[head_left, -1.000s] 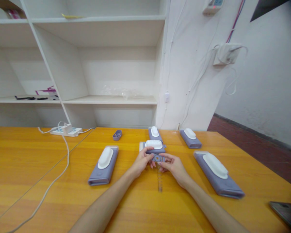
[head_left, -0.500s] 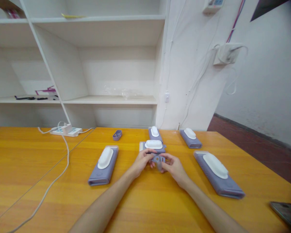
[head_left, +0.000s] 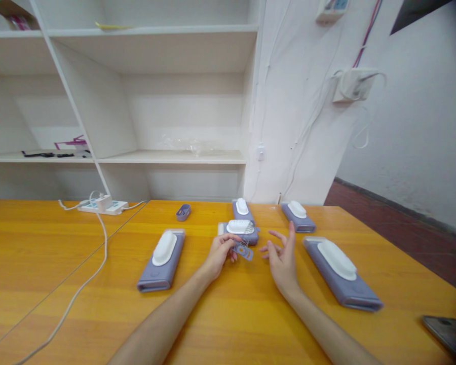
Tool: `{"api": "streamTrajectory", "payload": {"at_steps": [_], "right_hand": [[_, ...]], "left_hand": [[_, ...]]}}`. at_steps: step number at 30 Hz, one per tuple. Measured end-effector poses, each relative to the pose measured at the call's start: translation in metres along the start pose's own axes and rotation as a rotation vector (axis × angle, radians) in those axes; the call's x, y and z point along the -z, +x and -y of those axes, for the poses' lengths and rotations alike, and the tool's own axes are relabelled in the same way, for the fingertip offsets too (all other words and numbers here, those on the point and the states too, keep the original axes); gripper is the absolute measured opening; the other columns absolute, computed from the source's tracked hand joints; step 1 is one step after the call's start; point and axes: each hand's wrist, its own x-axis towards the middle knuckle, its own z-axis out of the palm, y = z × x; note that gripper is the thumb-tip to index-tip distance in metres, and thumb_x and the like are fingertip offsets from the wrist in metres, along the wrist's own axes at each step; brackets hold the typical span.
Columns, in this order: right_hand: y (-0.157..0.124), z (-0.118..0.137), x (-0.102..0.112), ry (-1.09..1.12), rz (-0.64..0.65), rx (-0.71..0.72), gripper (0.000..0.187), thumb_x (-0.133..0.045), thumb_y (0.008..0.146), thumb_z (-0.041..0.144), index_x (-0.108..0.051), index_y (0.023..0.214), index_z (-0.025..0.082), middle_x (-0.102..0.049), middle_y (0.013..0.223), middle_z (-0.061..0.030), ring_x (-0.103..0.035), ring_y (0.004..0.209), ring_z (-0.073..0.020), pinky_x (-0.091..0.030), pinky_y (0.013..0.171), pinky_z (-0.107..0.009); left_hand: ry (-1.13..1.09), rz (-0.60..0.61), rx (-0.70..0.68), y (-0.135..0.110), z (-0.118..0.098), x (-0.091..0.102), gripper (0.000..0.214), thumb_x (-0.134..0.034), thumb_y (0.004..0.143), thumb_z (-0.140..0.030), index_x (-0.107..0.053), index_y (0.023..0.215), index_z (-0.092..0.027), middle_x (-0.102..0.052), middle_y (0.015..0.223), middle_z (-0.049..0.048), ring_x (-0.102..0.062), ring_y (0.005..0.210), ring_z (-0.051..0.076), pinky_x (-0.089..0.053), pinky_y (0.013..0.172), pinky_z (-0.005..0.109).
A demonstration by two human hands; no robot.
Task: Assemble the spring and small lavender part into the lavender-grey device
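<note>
Pinching a small bluish-purple tab (head_left: 244,251) in the left hand (head_left: 217,254), thumb and fingertips closed on its upper end. It sits over the middle of the table (head_left: 61,263), just on the near side of the centre case (head_left: 240,230).

Containers: five flat purple cases, each with a white oblong pad on top.
- the centre case
- left case (head_left: 160,259) beside the left hand
- far case (head_left: 242,208) at the far edge
- far-right case (head_left: 298,216)
- right case (head_left: 342,274), toward the right edge

Small open purple tray (head_left: 183,212) by the far edge; can't resolve the contents.

Tab's long axis runs diagonally: held end up-left, free end down toward the near right. Can't tell whether it clears the table.

Left forearm comes in from the near edge, fingers curled. Right hand (head_left: 283,256) is beside the tab, not touching it. It's spread wide, fingers pointing up and away, holding nothing.

Power strip (head_left: 99,205) at far left, phone (head_left: 450,334) at the near right corner.
</note>
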Motion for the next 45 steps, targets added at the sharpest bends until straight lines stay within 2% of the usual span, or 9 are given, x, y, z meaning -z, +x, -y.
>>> {"api": "streamTrajectory", "payload": {"at_steps": [6,10,15,20,25,27,30,39,45], "right_hand": [[-0.003,-0.008,-0.003,-0.316,0.201,0.321,0.051,-0.039,0.086,0.019,-0.024,0.134,0.028,-0.047,0.116,-0.0078,-0.057,0.072,-0.0150,-0.049,0.068,-0.029],[-0.003,-0.005,-0.004,-0.409,0.210,0.278,0.032,-0.042,0.085,0.024,-0.050,0.116,0.022,-0.054,0.106,-0.0065,-0.057,0.082,-0.0187,-0.048,0.069,-0.027],[-0.001,-0.003,0.000,-0.423,0.132,0.138,0.028,-0.049,0.084,0.038,-0.058,0.100,0.017,-0.056,0.059,0.0005,-0.052,0.048,-0.0142,-0.042,0.047,-0.021],[-0.002,-0.002,-0.002,-0.412,0.043,0.150,0.029,-0.053,0.081,0.044,-0.056,0.081,0.015,-0.049,0.051,0.0021,-0.046,0.043,-0.0127,-0.036,0.043,-0.020],[-0.003,0.000,-0.007,-0.292,0.038,0.174,0.025,-0.052,0.081,0.042,-0.044,0.076,0.018,-0.043,0.050,0.0051,-0.041,0.040,-0.0099,-0.031,0.039,-0.017],[-0.004,0.002,-0.007,-0.298,0.073,0.179,0.023,-0.049,0.083,0.041,-0.047,0.079,0.018,-0.044,0.051,0.0044,-0.042,0.041,-0.0101,-0.032,0.039,-0.018],[-0.004,0.003,-0.005,-0.338,0.159,0.158,0.026,-0.045,0.086,0.041,-0.055,0.090,0.017,-0.049,0.052,0.0025,-0.045,0.041,-0.0114,-0.034,0.040,-0.019],[-0.002,0.001,-0.007,-0.410,0.252,0.192,0.027,-0.046,0.084,0.041,-0.062,0.084,0.019,-0.057,0.061,-0.0012,-0.052,0.048,-0.0143,-0.041,0.048,-0.022],[-0.002,0.002,-0.006,-0.416,0.252,0.224,0.024,-0.045,0.085,0.036,-0.061,0.085,0.018,-0.058,0.064,-0.0013,-0.053,0.051,-0.0142,-0.042,0.052,-0.022]], "left_hand": [[0.033,0.003,0.021,-0.003,-0.001,0.001,0.019,-0.052,0.066,-0.027,-0.060,0.075,-0.012,-0.048,0.038,-0.0044,-0.041,0.029,0.006,-0.028,0.030,0.015],[0.043,0.087,0.067,-0.005,-0.003,0.002,0.025,-0.051,0.068,-0.033,-0.060,0.074,-0.011,-0.049,0.037,-0.0029,-0.042,0.028,0.008,-0.029,0.029,0.016],[0.048,0.018,0.020,-0.002,-0.014,0.000,0.044,-0.037,0.076,-0.052,-0.056,0.086,-0.013,-0.048,0.036,-0.0033,-0.041,0.029,0.009,-0.029,0.031,0.018],[0.411,-0.173,-0.170,0.006,-0.039,0.013,0.037,-0.041,0.076,-0.049,-0.052,0.086,-0.016,-0.049,0.040,-0.0042,-0.043,0.033,0.009,-0.032,0.036,0.019],[0.998,-0.359,-0.199,0.018,-0.064,0.041,0.032,-0.039,0.077,-0.044,-0.054,0.091,-0.019,-0.062,0.062,0.0027,-0.057,0.056,0.014,-0.041,0.054,0.024],[1.276,-0.462,-0.151,0.026,-0.074,0.052,0.032,-0.039,0.077,-0.042,-0.056,0.091,-0.019,-0.065,0.075,0.0069,-0.060,0.073,0.019,-0.042,0.065,0.028],[1.582,-0.543,0.077,0.039,-0.083,0.066,0.038,-0.040,0.075,-0.042,-0.058,0.095,-0.015,-0.062,0.094,0.0147,-0.057,0.090,0.026,-0.042,0.074,0.033],[1.656,-0.700,0.419,0.069,-0.071,0.098,0.047,-0.047,0.069,-0.025,-0.052,0.110,-0.003,-0.040,0.122,0.0311,-0.037,0.113,0.041,-0.028,0.084,0.057],[1.671,-0.651,0.438,0.071,-0.066,0.104,0.040,-0.044,0.073,-0.023,-0.053,0.109,-0.008,-0.043,0.121,0.0293,-0.042,0.111,0.039,-0.032,0.080,0.054]]}}
